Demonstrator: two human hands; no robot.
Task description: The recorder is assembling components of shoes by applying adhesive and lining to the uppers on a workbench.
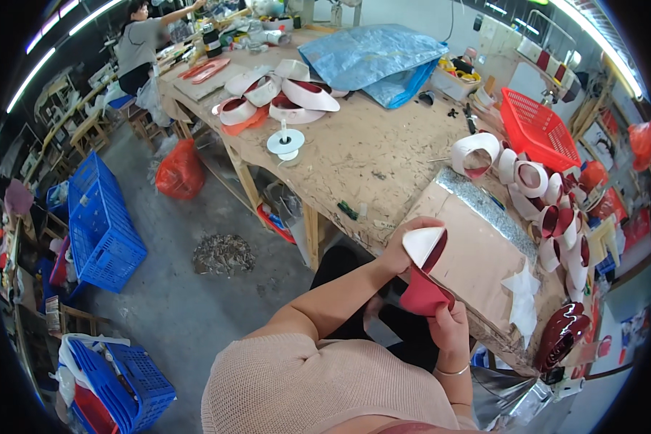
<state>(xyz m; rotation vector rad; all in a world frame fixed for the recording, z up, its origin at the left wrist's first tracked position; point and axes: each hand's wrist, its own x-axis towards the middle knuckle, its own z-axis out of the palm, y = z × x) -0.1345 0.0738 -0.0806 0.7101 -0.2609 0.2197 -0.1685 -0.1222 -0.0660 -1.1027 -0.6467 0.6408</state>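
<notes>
— What is held in the hands?

— A red piece of shoe material (pixel 424 283) with a white lining is held between both hands, just off the near edge of the workbench (pixel 369 155) and above the lap. Its upper, white-lined end is gripped by the left hand (pixel 401 249), whose fingers are curled and pressed together around that end. Its lower red part is pinched by the right hand (pixel 448 325), with the thumb laid against the red surface; the other fingers are tucked behind and cannot be told apart. A thin bracelet (pixel 452 372) is worn on the right wrist.

— What is found beside the piece?

— A brown board (pixel 477 253) is laid on the bench just to the right of it, with a white star-shaped scrap (pixel 522 286) resting near the board's far corner. A glossy dark red shoe form (pixel 560 334) is seen at the bench edge, close to the right hand.

— And farther away?

— A row of curled white and red pieces (pixel 557 217) is stacked along the right side of the bench, next to a red plastic basket (pixel 539 130). More such pieces (pixel 282 94) are heaped at the far end, near a blue bag (pixel 372 58). Blue crates (pixel 101 224) and a red sack (pixel 179 172) are set on the floor to the left. Another person (pixel 137 43) is seen at the far end of the bench.
</notes>
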